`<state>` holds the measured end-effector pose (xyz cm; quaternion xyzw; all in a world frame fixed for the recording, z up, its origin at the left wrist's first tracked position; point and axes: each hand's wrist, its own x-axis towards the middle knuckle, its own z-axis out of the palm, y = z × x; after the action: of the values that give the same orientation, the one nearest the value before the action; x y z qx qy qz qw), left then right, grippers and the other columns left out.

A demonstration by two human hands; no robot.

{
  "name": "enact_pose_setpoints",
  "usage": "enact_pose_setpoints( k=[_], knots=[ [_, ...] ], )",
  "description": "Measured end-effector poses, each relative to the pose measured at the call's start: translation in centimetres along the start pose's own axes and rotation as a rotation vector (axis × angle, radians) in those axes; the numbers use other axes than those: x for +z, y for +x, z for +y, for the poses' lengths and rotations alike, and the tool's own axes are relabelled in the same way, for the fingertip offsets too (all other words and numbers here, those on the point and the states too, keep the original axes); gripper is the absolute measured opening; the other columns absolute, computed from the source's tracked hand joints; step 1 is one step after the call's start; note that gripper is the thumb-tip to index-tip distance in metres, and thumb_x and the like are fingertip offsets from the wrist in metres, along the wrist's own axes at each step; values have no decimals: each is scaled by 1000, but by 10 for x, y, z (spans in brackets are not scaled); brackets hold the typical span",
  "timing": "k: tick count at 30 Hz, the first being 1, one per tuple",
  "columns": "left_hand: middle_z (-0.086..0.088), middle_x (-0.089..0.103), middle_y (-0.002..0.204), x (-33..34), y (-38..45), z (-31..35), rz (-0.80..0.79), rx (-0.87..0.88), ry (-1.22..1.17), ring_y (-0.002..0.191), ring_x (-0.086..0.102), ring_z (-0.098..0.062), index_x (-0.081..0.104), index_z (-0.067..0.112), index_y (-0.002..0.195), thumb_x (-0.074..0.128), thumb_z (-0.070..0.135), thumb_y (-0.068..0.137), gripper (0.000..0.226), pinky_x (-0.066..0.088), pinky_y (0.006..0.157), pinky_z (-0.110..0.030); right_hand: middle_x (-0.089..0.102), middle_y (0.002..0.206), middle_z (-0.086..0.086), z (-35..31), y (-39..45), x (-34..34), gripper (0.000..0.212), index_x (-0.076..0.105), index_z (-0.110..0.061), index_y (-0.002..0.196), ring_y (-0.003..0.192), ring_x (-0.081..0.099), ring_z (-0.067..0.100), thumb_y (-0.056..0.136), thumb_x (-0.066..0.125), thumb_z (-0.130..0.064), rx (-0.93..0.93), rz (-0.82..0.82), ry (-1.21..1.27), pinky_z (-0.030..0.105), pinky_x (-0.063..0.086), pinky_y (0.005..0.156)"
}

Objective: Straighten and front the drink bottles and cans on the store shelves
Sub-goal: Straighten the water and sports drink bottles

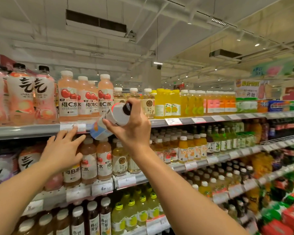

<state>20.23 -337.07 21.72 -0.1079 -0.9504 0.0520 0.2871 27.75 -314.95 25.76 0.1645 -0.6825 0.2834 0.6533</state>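
Held bottle (115,117): tipped nearly flat, dark cap toward the camera, before the top shelf edge (24,131).
Right hand (132,126): fingers curled round its body.
Left hand (62,150): fingers straight, empty, reaching over second-shelf pink bottles (89,160).
Advice: best stood upright first, label turned outward, then slid into a gap without knocking neighbours.

white ceiling (159,39), air vent (95,21), hanging promo sign (247,89)

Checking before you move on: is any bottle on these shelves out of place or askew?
Only the dark-capped bottle the right hand grips: off the shelf, tipped with its cap toward the camera. The shelved rows look upright.
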Motion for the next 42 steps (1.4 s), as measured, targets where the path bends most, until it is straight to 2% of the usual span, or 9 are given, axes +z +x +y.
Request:
enact_pose_setpoints(
  k=[6, 11, 13, 16, 20, 24, 31, 34, 42],
  knots=[
    [0, 51, 150, 11, -44, 6, 14, 62, 35, 139, 41, -28, 64, 35, 133, 64, 46, 85, 49, 45, 104, -46, 64, 105, -6, -3, -52, -45, 77, 44, -26, 125, 87, 64, 14, 70, 85, -59, 227, -84, 72, 36, 58, 71],
    [-9, 73, 115, 11, -84, 12, 124, 125, 77, 104, 66, -36, 78, 23, 105, 80, 33, 68, 38, 58, 74, -51, 61, 101, -8, -8, -82, -74, 74, 44, -27, 121, 88, 60, 11, 69, 86, -58, 314, -118, 144, 35, 55, 75],
    [-9, 74, 112, 6, -100, 14, 131, 154, 72, 101, 67, -36, 79, 21, 106, 80, 31, 68, 39, 58, 74, -52, 58, 99, -11, -16, -97, -83, 73, 43, -29, 121, 86, 57, 7, 69, 87, -57, 339, -115, 149, 25, 54, 73],
    [-6, 71, 121, 2, -123, 11, 42, 127, 29, 112, 64, -32, 76, 23, 116, 80, 33, 73, 44, 55, 91, -50, 58, 97, -12, -38, -125, -91, 75, 41, -32, 123, 84, 56, 4, 68, 88, -55, 371, -74, 134, 10, 49, 72],
    [-4, 71, 121, 5, -147, -7, -10, 131, -15, 112, 63, -31, 74, 24, 118, 79, 32, 72, 47, 55, 90, -48, 63, 100, -11, -61, -152, -90, 77, 40, -33, 125, 85, 63, 9, 69, 89, -55, 434, -181, 175, 25, 58, 74],
    [-3, 68, 129, 9, -167, -26, -2, 91, -91, 119, 58, -29, 70, 23, 125, 59, 40, 79, 50, 52, 94, -47, 65, 102, -10, -73, -168, -81, 74, 40, -37, 122, 86, 67, 10, 69, 90, -51, 476, -242, 237, 20, 57, 68],
    [8, 46, 152, 38, -181, -85, -97, 28, -146, 136, 39, -19, 51, 32, 145, 57, 38, 92, 54, 42, 109, -43, 65, 104, -8, -107, -191, -39, 75, 40, -37, 122, 88, 68, 13, 68, 92, -44, 506, -292, 237, 21, 57, 66],
    [7, 47, 150, 51, -174, -127, -117, 16, -150, 136, 39, -19, 50, 31, 145, 57, 40, 92, 54, 42, 109, -42, 65, 103, -7, -123, -198, -9, 75, 42, -35, 121, 88, 68, 18, 67, 93, -41, 517, -301, 232, 34, 59, 68],
    [-1, 57, 135, 81, -156, -239, -43, -168, -265, 125, 51, -25, 47, 24, 144, 59, 36, 90, 56, 51, 95, -46, 62, 97, -10, -167, -214, 69, 75, 42, -35, 119, 84, 68, 28, 64, 94, -40, 561, -320, 206, 43, 57, 75]
  ],
)
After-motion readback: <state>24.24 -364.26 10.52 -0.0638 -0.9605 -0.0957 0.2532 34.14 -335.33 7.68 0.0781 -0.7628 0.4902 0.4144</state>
